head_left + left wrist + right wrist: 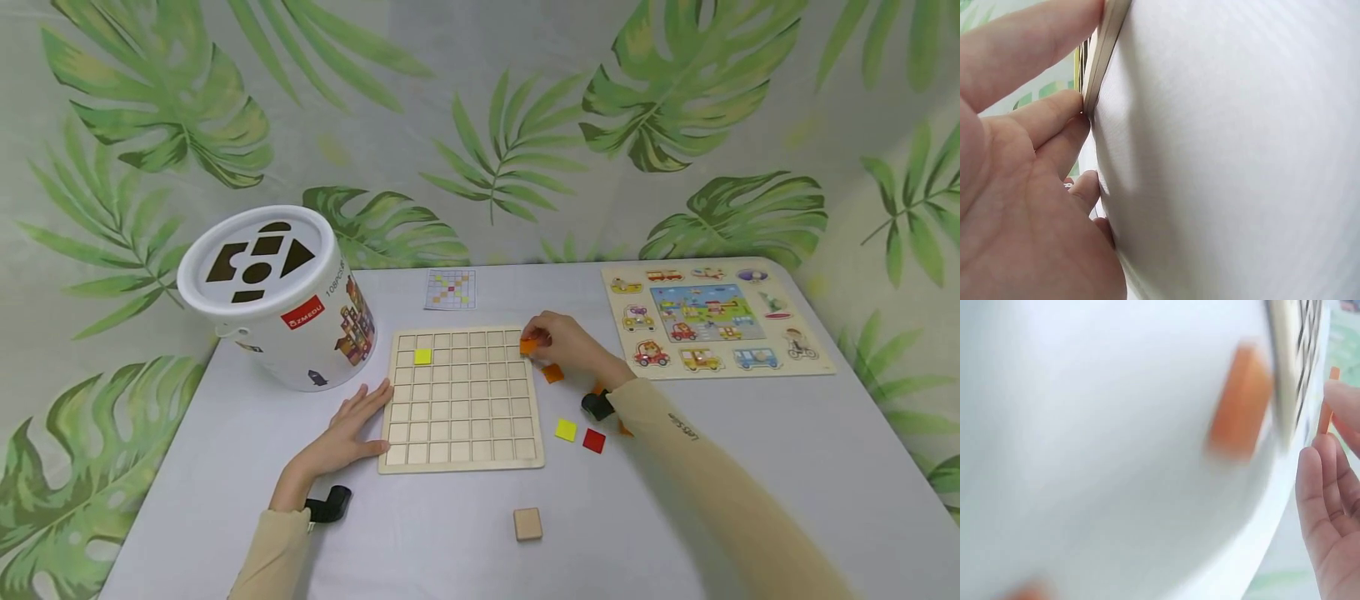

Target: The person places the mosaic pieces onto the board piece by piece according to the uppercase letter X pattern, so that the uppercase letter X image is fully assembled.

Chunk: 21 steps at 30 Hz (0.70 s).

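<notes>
A wooden grid board [462, 464] lies flat on the table, with one yellow tile [423, 357] in a cell near its upper left corner. Against the board's left edge rests my left hand [347, 435], fingers spread and fairly straight; the left wrist view shows the fingertips touching the board's side. Between thumb and fingers my right hand [564, 342] pinches an orange square tile [529, 346] over the board's upper right corner. Another orange tile [552, 372] lies just below that hand, beside the board. A yellow tile [566, 430] and a red tile [594, 441] lie nearer me.
A white bucket [300, 358] with shape holes in its lid stands back left. A small pattern card [451, 290] lies behind the board. At the back right is a picture puzzle board [720, 367]. A wooden block [527, 524] sits in front. More orange tiles are partly under the right forearm.
</notes>
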Available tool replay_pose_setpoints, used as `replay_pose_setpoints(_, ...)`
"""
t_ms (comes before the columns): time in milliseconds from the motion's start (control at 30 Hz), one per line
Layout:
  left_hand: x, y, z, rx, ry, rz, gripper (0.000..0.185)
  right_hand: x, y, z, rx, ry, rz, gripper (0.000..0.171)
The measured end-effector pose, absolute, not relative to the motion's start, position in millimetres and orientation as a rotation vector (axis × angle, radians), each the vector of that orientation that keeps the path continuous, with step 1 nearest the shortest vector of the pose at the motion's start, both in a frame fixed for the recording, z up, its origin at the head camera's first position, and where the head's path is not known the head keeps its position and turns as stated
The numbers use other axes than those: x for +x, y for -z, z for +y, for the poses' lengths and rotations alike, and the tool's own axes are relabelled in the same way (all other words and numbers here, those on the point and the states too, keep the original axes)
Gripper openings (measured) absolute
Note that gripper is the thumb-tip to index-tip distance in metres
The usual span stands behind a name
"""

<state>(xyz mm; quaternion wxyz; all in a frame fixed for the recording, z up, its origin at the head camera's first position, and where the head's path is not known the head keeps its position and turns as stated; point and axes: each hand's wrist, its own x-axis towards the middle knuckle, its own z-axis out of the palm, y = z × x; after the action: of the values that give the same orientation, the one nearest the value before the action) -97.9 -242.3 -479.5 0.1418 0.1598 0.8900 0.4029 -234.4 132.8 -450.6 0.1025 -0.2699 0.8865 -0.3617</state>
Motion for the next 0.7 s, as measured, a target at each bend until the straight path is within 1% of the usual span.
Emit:
replay_pose_setpoints(200,-98,478,-242,0.463,-1.170,2.564,0.079,-237,452,96,-0.860,1.010,2.579,0.016)
replay_pose_setpoints(367,-98,479,-242,0.460,-1.169,2.565,0.079,-238,453,80,-0.843,0.946,2.584,0.015)
replay_pose_setpoints(567,-97,480,-244,0.458,-1.168,2.573,0.079,-241,454,79,-0.846,0.933,2.570,0.017)
replay_pose_setpoints(700,-98,480,-243,0.462,-1.177,2.565,0.079,-239,449,93,-0.812,1.033,2.545,0.017)
